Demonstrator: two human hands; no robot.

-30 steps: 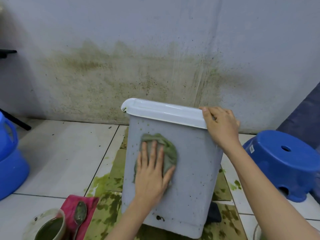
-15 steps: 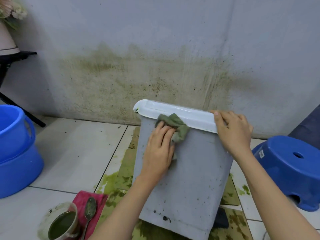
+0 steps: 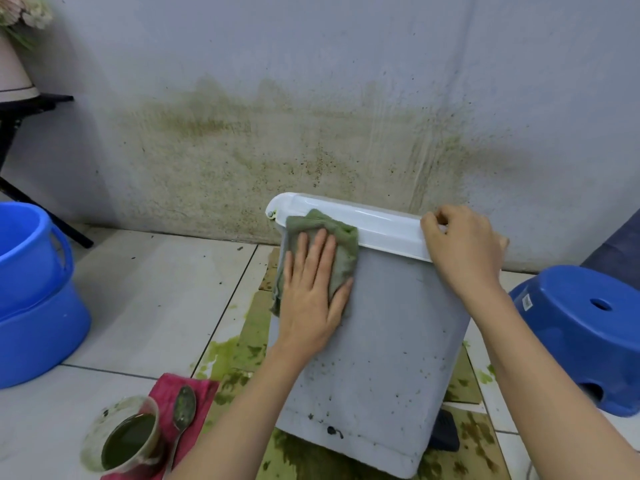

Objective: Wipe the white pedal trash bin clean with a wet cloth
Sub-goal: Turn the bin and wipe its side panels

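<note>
Head view: the green cloth point(image 3: 341, 251) is pressed flat by the open left hand point(image 3: 313, 296) against the upper side of the white bin point(image 3: 388, 341), whose lid edge is gripped by the closed right hand point(image 3: 462, 249). The bin is flanked by a blue bucket point(image 3: 31, 296), a blue stool point(image 3: 585, 327), and a cup of green liquid point(image 3: 126, 436) with a spoon point(image 3: 183, 408) on a red cloth point(image 3: 173, 393).

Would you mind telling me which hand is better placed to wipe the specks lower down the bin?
Left. The left hand already presses the green cloth flat on the bin, while the right hand grips the lid.
</note>
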